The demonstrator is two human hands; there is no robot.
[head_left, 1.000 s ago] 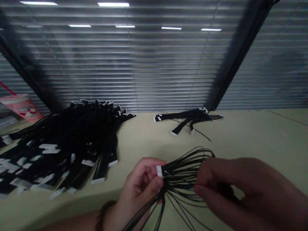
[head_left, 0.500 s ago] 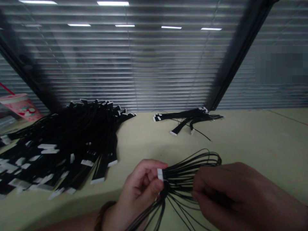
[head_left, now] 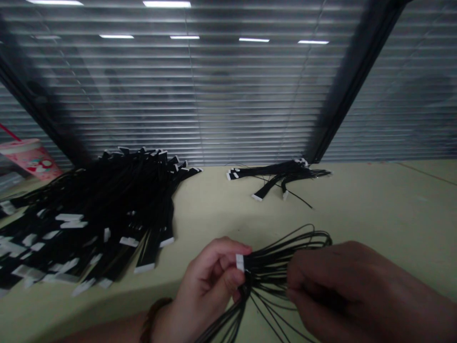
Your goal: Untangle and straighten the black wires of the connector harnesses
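Between the thumb and fingers of my left hand point(head_left: 210, 286) is the white connector point(head_left: 240, 262) of a black wire harness point(head_left: 271, 262). Its thin wires fan out to the right, and some hang down toward the bottom edge. My right hand point(head_left: 335, 286) is closed around the wires a short way right of the connector. The right fingertips are partly hidden, so their exact hold on single wires does not show. Both hands are just above the pale table.
A large pile of black wire harnesses point(head_left: 117, 200) with white connectors covers the table's left side. A smaller bunch of harnesses point(head_left: 274, 172) lies at the back. A pink cup point(head_left: 34, 159) with a red straw stands far left. Window blinds point(head_left: 228, 95) rise behind the table point(head_left: 392, 214).
My left hand and the connector have shifted very slightly to the right and down. The wires bend a little differently beside my right hand, which has hardly moved.
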